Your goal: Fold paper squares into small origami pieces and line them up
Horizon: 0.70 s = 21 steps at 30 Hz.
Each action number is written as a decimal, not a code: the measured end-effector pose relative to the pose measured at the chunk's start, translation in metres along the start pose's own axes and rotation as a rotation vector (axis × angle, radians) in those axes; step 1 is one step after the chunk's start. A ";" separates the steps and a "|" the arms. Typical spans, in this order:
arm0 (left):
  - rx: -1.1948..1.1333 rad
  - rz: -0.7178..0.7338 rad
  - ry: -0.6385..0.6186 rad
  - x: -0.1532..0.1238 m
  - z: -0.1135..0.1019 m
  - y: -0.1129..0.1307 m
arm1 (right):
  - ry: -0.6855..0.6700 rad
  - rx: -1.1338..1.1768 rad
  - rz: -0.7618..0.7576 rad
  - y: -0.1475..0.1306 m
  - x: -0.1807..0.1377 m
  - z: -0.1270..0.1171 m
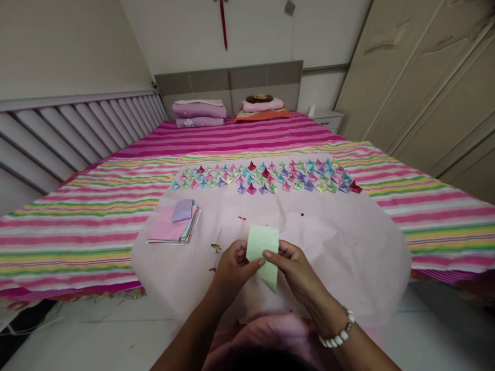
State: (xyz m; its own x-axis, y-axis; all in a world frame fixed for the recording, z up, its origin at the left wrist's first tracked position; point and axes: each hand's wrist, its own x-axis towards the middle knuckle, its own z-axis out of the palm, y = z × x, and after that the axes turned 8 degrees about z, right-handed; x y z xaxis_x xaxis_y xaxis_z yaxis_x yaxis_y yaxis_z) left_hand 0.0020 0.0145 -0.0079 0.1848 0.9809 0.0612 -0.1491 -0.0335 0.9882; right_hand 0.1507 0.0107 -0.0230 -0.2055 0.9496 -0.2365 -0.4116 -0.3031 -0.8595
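The person's two forearms reach in from the lower edge of the head view and slant inward, so that the hands meet over the near part of a broad, pale pink sheet with clipped-looking corners (pixel 328 288). Between them is a pale green piece of paper (pixel 263 238), roughly rectangular above and tapering to a point at its lower end.

The left hand (pixel 235 264) grips the paper's left edge, its thumb stretched across the front towards the middle, its fingers curled behind. The right hand (pixel 296 267) pinches the right side in the same way, thumb tip pressed on the front face, fingers bent at the back edge; the fingertips behind the paper are hidden. The two thumbs nearly meet. A bracelet of chunky white beads (pixel 335 340) circles the right wrist.

Beyond the left hand, to the left, lies a stack of square coloured papers with pink on top (pixel 164 226), bearing a small folded lilac paper (pixel 182 210). Farther off, rows of small, pointed, multicoloured folded-paper shapes (pixel 265 174) line the sheet's far side.
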 end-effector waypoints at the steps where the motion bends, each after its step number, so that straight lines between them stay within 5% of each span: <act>1: 0.023 0.036 0.059 0.001 -0.001 -0.002 | -0.004 0.012 -0.001 0.000 0.000 0.000; 8: 0.226 0.170 0.106 0.000 -0.006 -0.015 | 0.006 0.000 -0.047 0.002 0.002 -0.003; 16: 0.159 0.187 0.146 0.003 -0.003 -0.017 | 0.019 -0.054 -0.066 0.000 0.001 -0.001; 21: 0.050 0.012 0.122 0.004 -0.005 -0.018 | 0.025 -0.026 -0.065 0.006 0.006 -0.002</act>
State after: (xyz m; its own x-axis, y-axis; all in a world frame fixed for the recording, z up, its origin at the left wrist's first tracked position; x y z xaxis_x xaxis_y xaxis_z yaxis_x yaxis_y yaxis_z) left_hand 0.0010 0.0203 -0.0263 0.0638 0.9963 0.0585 -0.1011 -0.0518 0.9935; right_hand 0.1492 0.0150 -0.0306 -0.1566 0.9690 -0.1911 -0.4002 -0.2391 -0.8847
